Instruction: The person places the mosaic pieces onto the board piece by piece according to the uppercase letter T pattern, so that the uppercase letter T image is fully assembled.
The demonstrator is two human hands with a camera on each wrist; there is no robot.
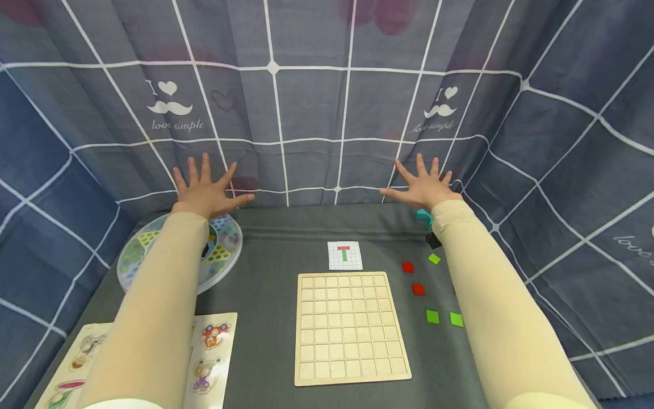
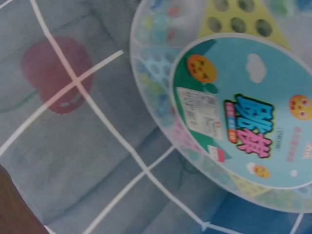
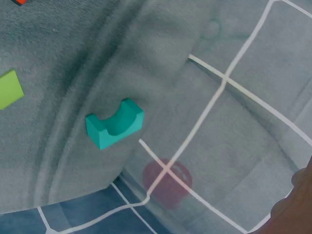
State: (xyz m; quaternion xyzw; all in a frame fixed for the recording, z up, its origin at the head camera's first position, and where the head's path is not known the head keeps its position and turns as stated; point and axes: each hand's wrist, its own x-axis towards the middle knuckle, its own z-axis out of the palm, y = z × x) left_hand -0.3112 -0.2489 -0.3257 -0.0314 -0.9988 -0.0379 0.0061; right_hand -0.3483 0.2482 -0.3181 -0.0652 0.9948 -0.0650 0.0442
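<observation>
My left hand (image 1: 206, 190) is raised with fingers spread, above the far edge of a round clear-lidded Chinese checkers set (image 1: 227, 272). My right hand (image 1: 424, 184) also has its fingers spread, just beyond a teal block (image 1: 422, 216) with a curved notch. Neither hand holds anything. Between the arms lies a wooden grid board (image 1: 352, 329), and behind it a small card (image 1: 334, 259) shows a red and green T pattern. Two red tiles (image 1: 419, 289) and three green tiles (image 1: 432, 316) are to the board's right. The teal block (image 3: 129, 134) shows whole in the right wrist view.
A picture puzzle board (image 1: 214, 352) lies at the front left, partly hidden under my left sleeve (image 1: 148, 318). By my right sleeve (image 1: 501, 307) sits a black piece (image 1: 433, 241). A checked cloth curtain (image 1: 311, 113) encloses the grey table (image 1: 265, 341) at the back and sides.
</observation>
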